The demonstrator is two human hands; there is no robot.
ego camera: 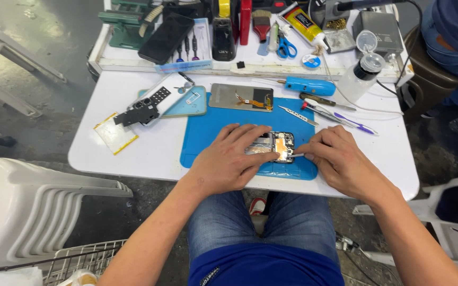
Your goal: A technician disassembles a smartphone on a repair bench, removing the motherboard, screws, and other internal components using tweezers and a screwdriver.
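As it lies on the near part of the blue mat [208,132], the opened phone [274,146] has its long axis running left to right, its exposed inside facing up and its camera end toward the right. The left hand [229,159] lies flat over the phone's left half, palm down, fingers spread and pointing far-right, pressing the phone to the mat rather than clasping it. The right hand [340,159] rests just beside the phone's right end, knuckles up, fingers curled and pinched on a thin tool [296,155] whose tip touches the phone's right edge. Both forearms reach in from the near side over the white table [149,153].

On the far part of the mat lies a detached screen panel [241,97]. Tweezers [298,115] lie right of it, and a blue handheld tool [309,85] farther off.
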